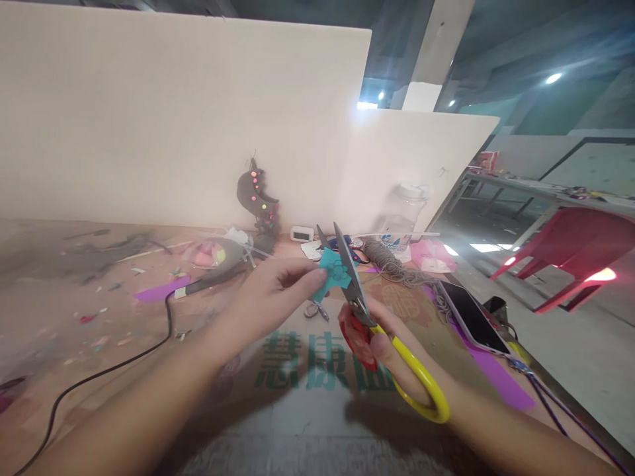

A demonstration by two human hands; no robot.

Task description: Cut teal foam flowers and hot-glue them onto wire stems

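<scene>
My left hand [288, 291] pinches the left edge of a small teal piece of paper [337, 270] with a flower outline drawn on it. In my right hand [391, 344] is a pair of scissors [360, 301] with one yellow and one red handle loop. The blades stand apart and point up and away from me. One blade lies along the right side of the teal paper; whether it cuts into the paper I cannot tell. Both hands are held above a printed cardboard sheet [317, 410] with large green characters.
A black cable [109, 371] runs from a dark-handled tool across the left of the table. At right lie a phone [473, 317], purple paper [499, 377] and grey cord [389, 264]. A clear jar [404, 211] stands before the white board [173, 119], where a dark crescent ornament [252, 192] hangs.
</scene>
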